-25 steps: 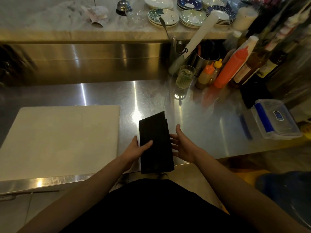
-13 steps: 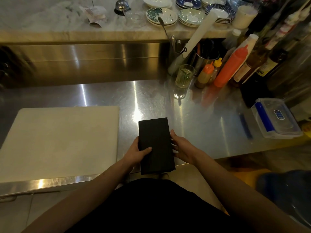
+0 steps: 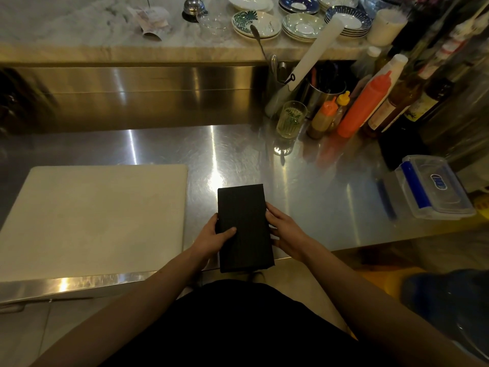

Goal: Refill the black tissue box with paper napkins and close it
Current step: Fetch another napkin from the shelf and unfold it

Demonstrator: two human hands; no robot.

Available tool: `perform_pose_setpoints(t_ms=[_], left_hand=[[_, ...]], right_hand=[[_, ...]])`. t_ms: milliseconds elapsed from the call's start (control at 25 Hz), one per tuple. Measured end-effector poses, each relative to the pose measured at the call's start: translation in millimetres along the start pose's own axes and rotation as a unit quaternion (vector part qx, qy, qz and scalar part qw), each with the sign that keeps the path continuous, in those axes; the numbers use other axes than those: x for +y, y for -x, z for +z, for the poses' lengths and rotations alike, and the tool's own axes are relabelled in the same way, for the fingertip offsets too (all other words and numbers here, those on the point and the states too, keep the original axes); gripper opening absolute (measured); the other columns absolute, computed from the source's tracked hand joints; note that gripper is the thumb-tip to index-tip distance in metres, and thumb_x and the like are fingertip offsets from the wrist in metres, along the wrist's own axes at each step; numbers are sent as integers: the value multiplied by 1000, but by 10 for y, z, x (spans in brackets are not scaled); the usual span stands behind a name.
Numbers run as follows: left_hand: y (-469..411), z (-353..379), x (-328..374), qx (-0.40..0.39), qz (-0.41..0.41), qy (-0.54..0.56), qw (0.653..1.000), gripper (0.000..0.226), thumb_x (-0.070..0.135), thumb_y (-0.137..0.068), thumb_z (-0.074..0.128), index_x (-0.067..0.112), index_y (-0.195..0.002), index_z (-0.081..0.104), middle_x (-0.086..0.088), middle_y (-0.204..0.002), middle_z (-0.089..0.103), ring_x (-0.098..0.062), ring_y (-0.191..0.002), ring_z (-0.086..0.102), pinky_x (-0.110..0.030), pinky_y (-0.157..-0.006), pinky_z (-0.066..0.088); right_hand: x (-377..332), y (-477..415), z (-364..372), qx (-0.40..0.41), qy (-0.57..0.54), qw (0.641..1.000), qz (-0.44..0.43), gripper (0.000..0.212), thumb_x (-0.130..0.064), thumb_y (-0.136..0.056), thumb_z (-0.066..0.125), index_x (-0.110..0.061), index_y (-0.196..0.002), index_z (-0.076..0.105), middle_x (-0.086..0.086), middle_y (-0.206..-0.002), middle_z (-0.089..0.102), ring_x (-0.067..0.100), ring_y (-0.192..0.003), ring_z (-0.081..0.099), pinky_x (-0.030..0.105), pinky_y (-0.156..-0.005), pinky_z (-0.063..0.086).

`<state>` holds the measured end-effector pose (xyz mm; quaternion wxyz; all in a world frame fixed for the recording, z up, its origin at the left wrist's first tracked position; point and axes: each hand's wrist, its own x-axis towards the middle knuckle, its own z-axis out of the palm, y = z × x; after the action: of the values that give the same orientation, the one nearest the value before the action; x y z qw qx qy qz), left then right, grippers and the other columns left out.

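Currently both hands are on the black tissue box point(image 3: 243, 226), which sits at the near edge of the steel bench point(image 3: 304, 197) with its near end overhanging toward the body. The box lies flat, long axis pointing away, solid face up. No slot or seam is visible, so I can't tell whether that face is the lid or the base.

The left hand point(image 3: 211, 237) grips the left long side, thumb laid over the top face. The right hand point(image 3: 285, 231) has its fingers fairly straight against the right long side. Its thumb is out of sight, so it reads as a brace, not a pinch. My guess at why: a two-sided hold squares the box and stops it skating on slick steel while the opening gets found. The refill looks not yet started, since the box appears closed and no napkin stack is in view.

- **Left, near the box:** pale cutting board point(image 3: 92, 218), a likely laydown spot.
- **Right, well apart:** clear lidded container point(image 3: 434, 189) with blue clips.
- **Back right:** glass point(image 3: 291, 119), tall orange squeeze bottle point(image 3: 363, 107) and metal utensil pot point(image 3: 322, 94), clustered by the splashback out of the work zone.
- **Far:** marble ledge point(image 3: 79, 25) with stacked saucers point(image 3: 256, 23), a call bell point(image 3: 194, 6) and crumpled paper point(image 3: 150, 19). I can't tell if that paper is a napkin.
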<state>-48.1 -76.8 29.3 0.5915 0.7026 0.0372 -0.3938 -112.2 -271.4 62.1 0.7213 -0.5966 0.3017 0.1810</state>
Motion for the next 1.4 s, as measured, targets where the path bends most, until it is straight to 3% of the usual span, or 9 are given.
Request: perform_pose_setpoints(t_ms=[280, 400, 480, 640, 840, 1000, 1120, 1200, 1400], left_hand=[[59, 48, 115, -21, 24, 24, 999, 87, 49, -66, 82, 24, -137, 38, 1, -128, 54, -16, -114, 56, -34, -95, 51], [44, 95, 209, -24, 7, 9, 1000, 121, 70, -44, 83, 27, -142, 26, -2, -135, 49, -22, -120, 54, -46, -101, 48], [45, 73, 224, -24, -1, -8, 1000, 122, 66, -47, 84, 28, -144, 20, -3, -136, 48, -23, -120, 54, -47, -100, 49], [85, 27, 225, -49, 4, 14, 999, 97, 49, -63, 78, 31, -141, 23, 0, -132, 48, -17, -113, 55, -31, -80, 53], [27, 49, 149, -19, -10, -64, 998, 128, 66, -45, 87, 49, -145, 8, -2, -142, 41, -25, -124, 51, -46, -97, 51], [254, -179, 266, -107, -3, 75, 991, 85, 28, -63, 77, 36, -139, 39, -1, -127, 61, -21, -106, 63, -35, -79, 53], [491, -547, 250, -126, -27, 222, 966, 51, 18, -57, 66, 17, -108, 70, -12, -98, 68, -30, -83, 64, -32, -69, 55], [543, -702, 123, -92, -85, 281, 952, 33, 15, -66, 54, 7, -91, 74, -12, -85, 72, -25, -72, 69, -30, -61, 57], [540, -895, -140, -18, -156, 245, 957, 35, 10, -78, 53, 1, -109, 65, -15, -93, 70, -26, -77, 69, -32, -65, 58]], right_hand=[[-85, 52, 10, -47, 12, 999, -24, 25, -46, -100, 37, -42, -117, 55, -13, -119, 56, 18, -110, 54, 36, -89, 48], [-10, -24, 88, -76, 114, 989, -57, 35, -37, -100, 40, -35, -135, 46, -2, -158, 18, 28, -145, 23, 46, -112, 28], [45, -85, 129, -92, 167, 979, -73, 39, -35, -98, 48, -40, -137, 46, -2, -162, -8, 27, -149, 7, 48, -119, 17], [82, -137, 137, -103, 155, 979, -88, 46, -48, -84, 60, -52, -129, 51, -1, -162, 0, 29, -148, 14, 54, -116, 27], [70, -47, 241, -97, 230, 964, -91, 49, -43, -93, 52, -41, -140, 40, 0, -160, -23, 25, -149, -2, 45, -119, 21], [70, -37, 238, -72, 158, 981, -92, 52, -41, -95, 52, -48, -143, 31, -3, -162, -8, 19, -149, 3, 31, -115, 22], [100, -67, 182, -51, 100, 990, -90, 59, -32, -100, 48, -42, -149, 18, -9, -158, 20, 14, -144, 24, 35, -114, 32], [131, -75, 151, -22, 96, 992, -73, 59, -32, -102, 43, -34, -152, 11, -11, -157, 23, 12, -141, 29, 34, -112, 33], [279, -65, 230, 26, 87, 993, -77, 35, -29, -103, 40, -32, -138, 39, -2, -140, 50, 8, -120, 52, 32, -101, 45]])
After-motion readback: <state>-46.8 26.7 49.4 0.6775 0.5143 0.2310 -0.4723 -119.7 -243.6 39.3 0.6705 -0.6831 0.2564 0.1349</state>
